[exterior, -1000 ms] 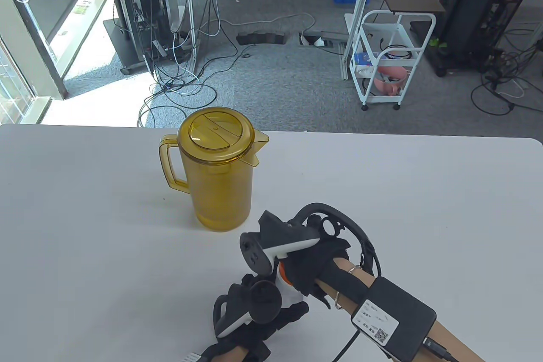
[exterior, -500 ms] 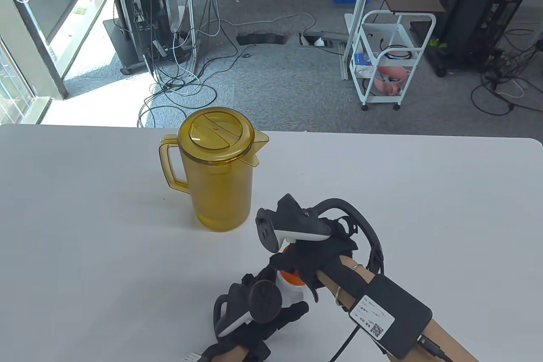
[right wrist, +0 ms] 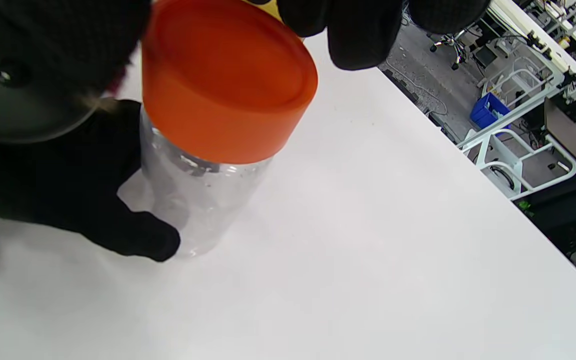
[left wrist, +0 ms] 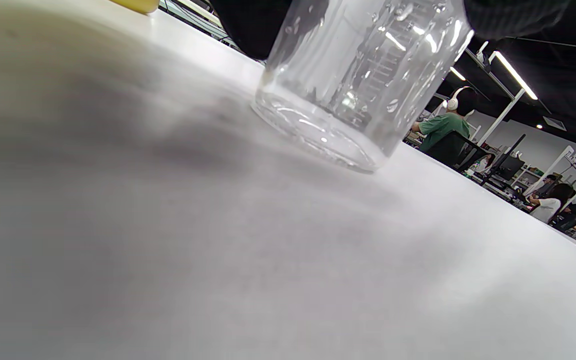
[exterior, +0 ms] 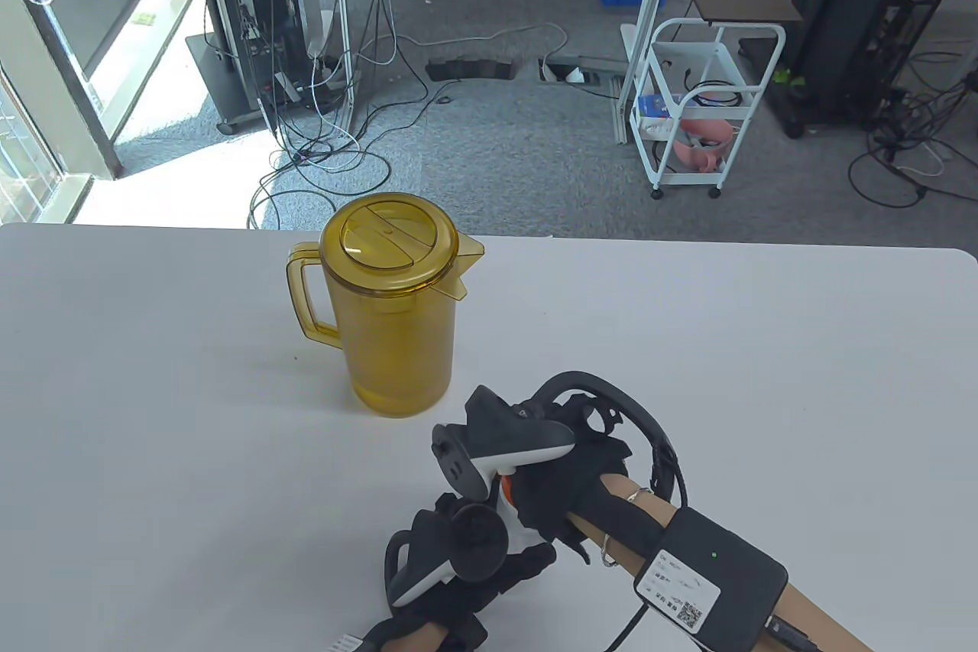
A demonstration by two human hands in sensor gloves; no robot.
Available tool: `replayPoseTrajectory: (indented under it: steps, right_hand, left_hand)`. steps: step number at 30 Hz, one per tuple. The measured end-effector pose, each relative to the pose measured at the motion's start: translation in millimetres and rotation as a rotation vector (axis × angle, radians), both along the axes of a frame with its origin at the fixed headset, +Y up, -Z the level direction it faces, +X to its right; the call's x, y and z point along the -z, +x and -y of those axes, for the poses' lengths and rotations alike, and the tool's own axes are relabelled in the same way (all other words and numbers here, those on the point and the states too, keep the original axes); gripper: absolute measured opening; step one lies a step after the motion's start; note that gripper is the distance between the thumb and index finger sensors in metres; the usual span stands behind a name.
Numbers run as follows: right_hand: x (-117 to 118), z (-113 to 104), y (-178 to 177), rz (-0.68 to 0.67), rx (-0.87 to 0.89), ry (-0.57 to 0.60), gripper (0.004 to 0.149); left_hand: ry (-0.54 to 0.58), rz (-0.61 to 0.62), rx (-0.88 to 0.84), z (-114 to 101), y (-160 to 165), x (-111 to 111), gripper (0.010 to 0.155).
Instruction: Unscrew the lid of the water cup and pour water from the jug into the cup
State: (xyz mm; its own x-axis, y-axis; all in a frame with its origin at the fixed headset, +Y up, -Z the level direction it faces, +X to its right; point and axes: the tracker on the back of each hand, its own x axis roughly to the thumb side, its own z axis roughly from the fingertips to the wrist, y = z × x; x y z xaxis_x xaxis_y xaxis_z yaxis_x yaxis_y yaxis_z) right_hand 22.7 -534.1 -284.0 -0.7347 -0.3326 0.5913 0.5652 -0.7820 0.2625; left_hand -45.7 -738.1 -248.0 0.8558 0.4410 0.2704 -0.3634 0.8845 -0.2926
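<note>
Both hands were on the clear cup near the table's front edge, the left hand wrapped round its body and the right hand gripping the orange lid from above (still seated on the cup), with the yellow jug upright behind.

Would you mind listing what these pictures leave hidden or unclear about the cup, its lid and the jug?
- Cup in the table view: almost wholly hidden under both hands and trackers.
- Orange lid: the right hand covers it from above; how far it is unscrewed cannot be told.
- Left hand grip: the left wrist view cuts the fingers off at the top edge.
- Jug: water level unclear through the amber wall.
</note>
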Motion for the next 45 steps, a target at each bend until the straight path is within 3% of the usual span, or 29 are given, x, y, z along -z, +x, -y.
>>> replayPoseTrajectory:
  steps: [3, 6, 11, 14, 22, 28, 32, 34, 37, 42, 45]
  right_hand:
    - [10.9, -6.4, 5.3, 0.116, 0.088, 0.0, 0.089]
    - [21.2, -5.6, 6.7, 0.206, 0.067, -0.018, 0.093]
    - [25.5, 5.1, -0.7, 0.171, -0.021, 0.004, 0.092]
    - [24.5, 9.8, -5.1, 0.16, -0.009, -0.046, 0.088]
    - [20.0, 12.1, -16.0, 0.098, -0.059, -0.043, 0.086]
    - [20.2, -0.1, -8.8, 0.091, 0.003, -0.047, 0.086]
    - [19.6, -20.9, 8.5, 0.09, 0.144, -0.016, 0.086]
    - [22.2, -32.8, 34.5, 0.128, 0.327, -0.011, 0.086]
    - [25.0, -34.3, 67.5, 0.146, 0.529, 0.003, 0.086]
    - [25.8, 2.3, 151.5, 0.251, 1.055, 0.185, 0.086]
    - [24.5, 39.4, 190.4, 0.429, 1.27, 0.24, 0.086]
  left_hand:
    - [-0.001, -0.001, 0.0, 0.1, 0.0, 0.0, 0.111]
    - [-0.001, -0.001, 0.001, 0.2, 0.0, 0.2, 0.111]
    - [-0.002, -0.001, 0.001, 0.2, 0.0, 0.2, 0.111]
    - [-0.006, -0.002, 0.003, -0.2, -0.2, -0.3, 0.111]
    - [-0.008, -0.002, 0.005, -0.5, 0.1, 0.1, 0.111]
    - [-0.011, -0.003, 0.007, -0.3, 0.6, 0.4, 0.111]
    - [-0.013, -0.003, 0.007, -0.2, 0.6, 0.5, 0.111]
    - [-0.013, -0.003, 0.007, -0.1, 0.5, 0.6, 0.111]
    - [-0.013, -0.003, 0.007, -0.1, 0.5, 0.6, 0.111]
    - [-0.015, -0.003, 0.009, 0.0, 0.3, 0.7, 0.111]
    - [-0.017, -0.003, 0.01, 0.1, 0.3, 0.8, 0.111]
